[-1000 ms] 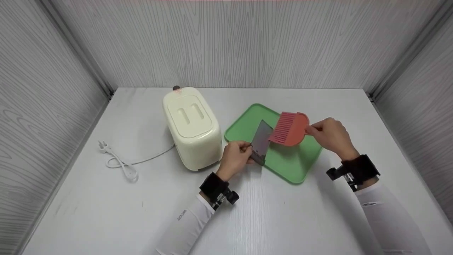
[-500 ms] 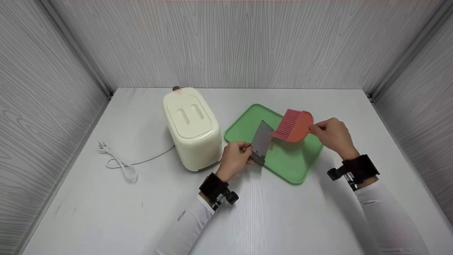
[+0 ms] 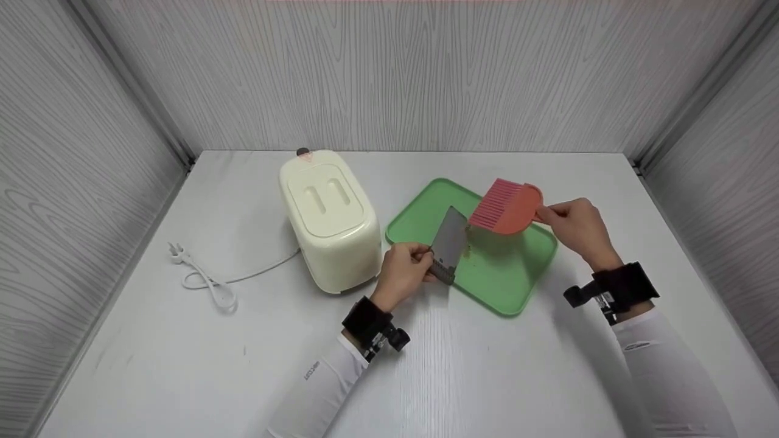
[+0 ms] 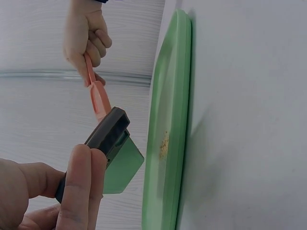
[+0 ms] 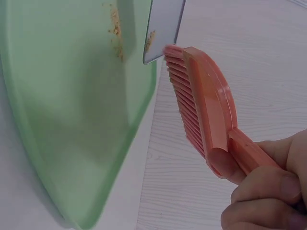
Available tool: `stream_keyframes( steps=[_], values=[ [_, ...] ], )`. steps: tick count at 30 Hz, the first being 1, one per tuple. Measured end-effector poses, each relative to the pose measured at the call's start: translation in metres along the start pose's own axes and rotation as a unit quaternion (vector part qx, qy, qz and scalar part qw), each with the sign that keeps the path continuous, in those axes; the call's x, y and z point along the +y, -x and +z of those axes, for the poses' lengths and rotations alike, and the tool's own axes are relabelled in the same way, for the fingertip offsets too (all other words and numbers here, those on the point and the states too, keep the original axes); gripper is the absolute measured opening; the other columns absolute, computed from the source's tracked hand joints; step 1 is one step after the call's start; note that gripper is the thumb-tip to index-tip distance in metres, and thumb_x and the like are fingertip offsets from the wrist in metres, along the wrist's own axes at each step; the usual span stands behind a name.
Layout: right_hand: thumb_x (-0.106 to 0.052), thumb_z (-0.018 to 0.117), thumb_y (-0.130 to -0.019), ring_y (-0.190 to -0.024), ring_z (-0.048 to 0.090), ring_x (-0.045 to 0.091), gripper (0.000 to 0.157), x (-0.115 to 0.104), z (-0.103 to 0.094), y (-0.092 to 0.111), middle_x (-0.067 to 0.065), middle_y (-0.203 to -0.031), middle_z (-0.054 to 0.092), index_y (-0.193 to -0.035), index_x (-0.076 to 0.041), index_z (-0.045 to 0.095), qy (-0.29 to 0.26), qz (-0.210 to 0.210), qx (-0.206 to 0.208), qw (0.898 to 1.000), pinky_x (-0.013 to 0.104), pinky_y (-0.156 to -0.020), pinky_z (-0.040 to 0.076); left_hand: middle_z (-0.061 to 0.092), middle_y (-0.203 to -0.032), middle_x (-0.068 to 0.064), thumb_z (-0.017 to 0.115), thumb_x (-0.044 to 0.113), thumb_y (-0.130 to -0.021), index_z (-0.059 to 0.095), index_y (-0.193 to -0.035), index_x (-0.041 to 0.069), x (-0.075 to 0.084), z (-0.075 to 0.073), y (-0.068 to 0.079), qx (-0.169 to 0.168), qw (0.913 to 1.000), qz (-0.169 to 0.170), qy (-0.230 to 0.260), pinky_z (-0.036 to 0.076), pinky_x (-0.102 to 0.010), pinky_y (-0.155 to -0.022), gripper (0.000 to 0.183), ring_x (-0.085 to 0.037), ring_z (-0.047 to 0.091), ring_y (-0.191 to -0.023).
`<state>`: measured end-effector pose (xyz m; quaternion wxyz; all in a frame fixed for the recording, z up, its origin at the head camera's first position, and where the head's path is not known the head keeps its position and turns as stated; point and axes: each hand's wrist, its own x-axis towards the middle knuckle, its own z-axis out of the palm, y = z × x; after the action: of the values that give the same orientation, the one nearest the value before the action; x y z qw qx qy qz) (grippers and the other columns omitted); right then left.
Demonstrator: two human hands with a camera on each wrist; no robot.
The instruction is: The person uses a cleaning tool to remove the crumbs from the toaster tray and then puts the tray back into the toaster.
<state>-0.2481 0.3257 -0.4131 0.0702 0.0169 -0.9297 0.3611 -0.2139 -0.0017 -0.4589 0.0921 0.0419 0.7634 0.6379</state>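
Observation:
My left hand point(image 3: 405, 274) pinches the dark end of a flat grey crumb tray point(image 3: 450, 240), tilted above a green tray point(image 3: 426, 204). My right hand point(image 3: 581, 231) grips the handle of an orange brush point(image 3: 517, 210) with pink bristles. In the right wrist view the tip of the bristles point(image 5: 180, 91) is right at the crumb tray's corner, where a few tan crumbs point(image 5: 150, 40) cling. More crumbs point(image 5: 115, 31) lie in a line on the green tray below. The left wrist view shows the crumb tray's dark handle point(image 4: 108, 136) between thumb and fingers.
A cream toaster point(image 3: 331, 219) with its lid on stands left of the green tray. Its white cord point(image 3: 255, 274) runs left to a plug point(image 3: 178, 253) on the white table point(image 3: 475, 377). Wood-grain walls point(image 3: 389, 79) enclose the back and sides.
The brush has moved up and away from the viewer, toward the crumb tray's far corner. Crumbs now show on the green tray beside the crumb tray. My left hand has stayed in place.

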Motion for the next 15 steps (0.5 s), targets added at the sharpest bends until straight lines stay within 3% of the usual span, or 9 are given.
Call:
stream_keyframes(
  steps=[4, 7, 11, 15],
  values=[
    [-0.042, 0.062, -0.103, -0.089, 0.063, 0.007, 0.045, -0.005, 0.002, -0.005, 0.019, -0.106, 0.077, -0.108, -0.001, 0.08, -0.047, 0.019, -0.025, 0.998, 0.021, -0.073, 0.05, 0.07, -0.093, -0.015, 0.061, -0.001, -0.1, 0.068, -0.12, -0.011, -0.001, 0.0, -0.001, 0.001, 1.0, -0.001, -0.004, 0.066, -0.026, -0.064, 0.024, -0.014, 0.069, -0.065],
    [-0.042, 0.063, -0.103, -0.099, 0.063, 0.003, 0.046, -0.007, 0.005, -0.009, 0.018, -0.11, 0.076, -0.111, -0.001, 0.079, -0.076, 0.027, -0.038, 0.996, 0.019, -0.077, 0.047, 0.07, -0.093, -0.014, 0.061, -0.001, -0.1, 0.068, -0.12, -0.011, -0.001, 0.0, -0.001, 0.0, 1.0, -0.002, -0.006, 0.067, -0.029, -0.066, 0.024, -0.013, 0.069, -0.065],
    [-0.043, 0.064, -0.102, -0.086, 0.058, 0.003, 0.045, -0.009, 0.01, -0.013, 0.014, -0.109, 0.077, -0.11, -0.002, 0.08, -0.09, 0.024, -0.044, 0.995, 0.021, -0.062, 0.039, 0.07, -0.091, -0.013, 0.061, 0.0, -0.099, 0.069, -0.12, -0.01, -0.001, 0.0, 0.0, 0.002, 1.0, 0.002, -0.008, 0.068, -0.037, -0.07, 0.024, -0.012, 0.069, -0.062],
    [-0.044, 0.064, -0.102, -0.077, 0.054, 0.001, 0.045, -0.01, 0.014, -0.016, 0.009, -0.104, 0.079, -0.109, -0.003, 0.08, -0.094, 0.021, -0.048, 0.994, 0.019, -0.062, 0.041, 0.071, -0.09, -0.012, 0.061, 0.0, -0.099, 0.069, -0.12, -0.01, -0.001, -0.001, 0.001, 0.002, 0.9999, 0.006, -0.012, 0.068, -0.036, -0.068, 0.024, -0.011, 0.068, -0.06]
  ],
)
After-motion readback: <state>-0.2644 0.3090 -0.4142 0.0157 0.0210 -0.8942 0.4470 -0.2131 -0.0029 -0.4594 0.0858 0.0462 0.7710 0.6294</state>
